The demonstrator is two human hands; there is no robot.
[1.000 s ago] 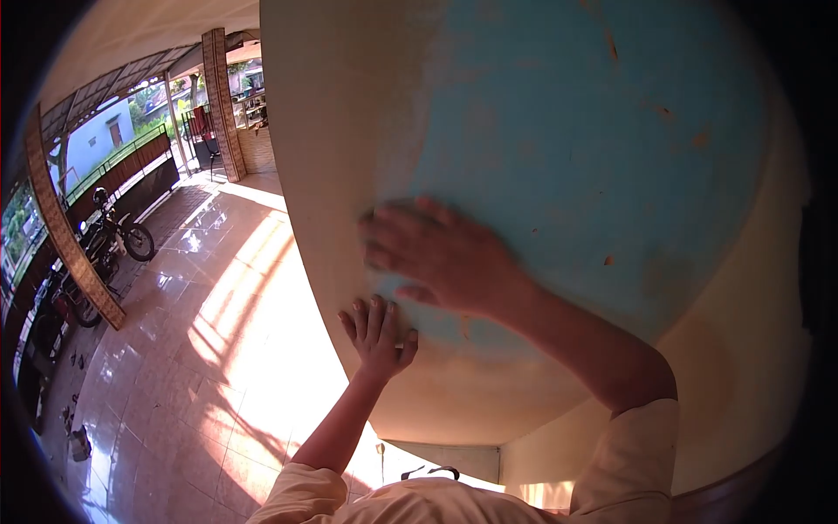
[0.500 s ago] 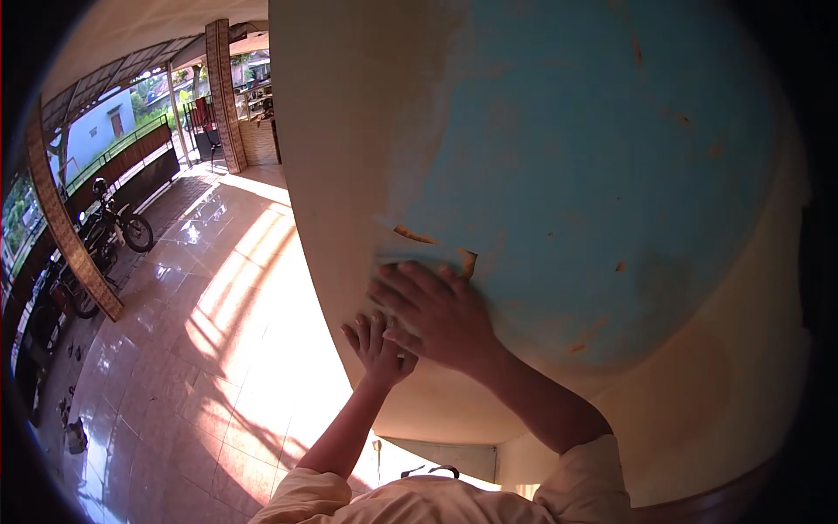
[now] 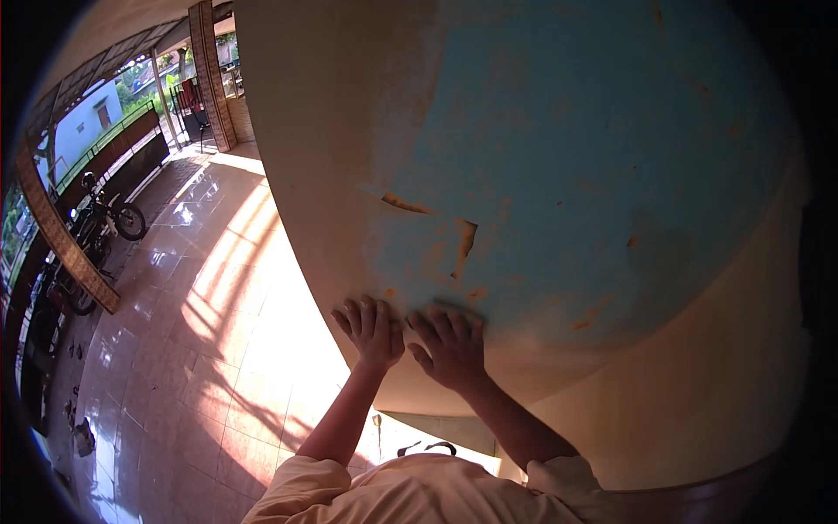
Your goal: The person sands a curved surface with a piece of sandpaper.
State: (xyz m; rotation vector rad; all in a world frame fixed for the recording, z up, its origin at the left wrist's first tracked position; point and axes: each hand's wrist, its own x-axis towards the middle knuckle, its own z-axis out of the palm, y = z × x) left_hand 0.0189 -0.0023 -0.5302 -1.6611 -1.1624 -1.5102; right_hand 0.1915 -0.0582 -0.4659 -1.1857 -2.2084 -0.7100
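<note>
A large surface (image 3: 541, 157), blue-green in the middle and tan toward its edges, fills the centre and right of the head view. Brownish torn or peeled marks (image 3: 467, 249) show on its lower left part. My left hand (image 3: 374, 332) lies on the tan lower left edge, fingers apart, with nothing seen in it. Just right of it, my right hand (image 3: 449, 345) rests at the lower border of the blue-green area, fingers spread and thumb toward the left hand. Whether anything is under either palm is hidden.
A sunlit tiled floor (image 3: 218, 349) stretches along the left. Motorbikes (image 3: 109, 214) stand beside a dark gate (image 3: 131, 153) at the far left. Patterned pillars (image 3: 209, 79) rise there. A small greyish object (image 3: 85, 438) lies on the floor at the lower left.
My right hand has moved down and slightly right, from over the peeled marks to below them, apart from my left hand. My left hand has shifted slightly. The view has tilted a little.
</note>
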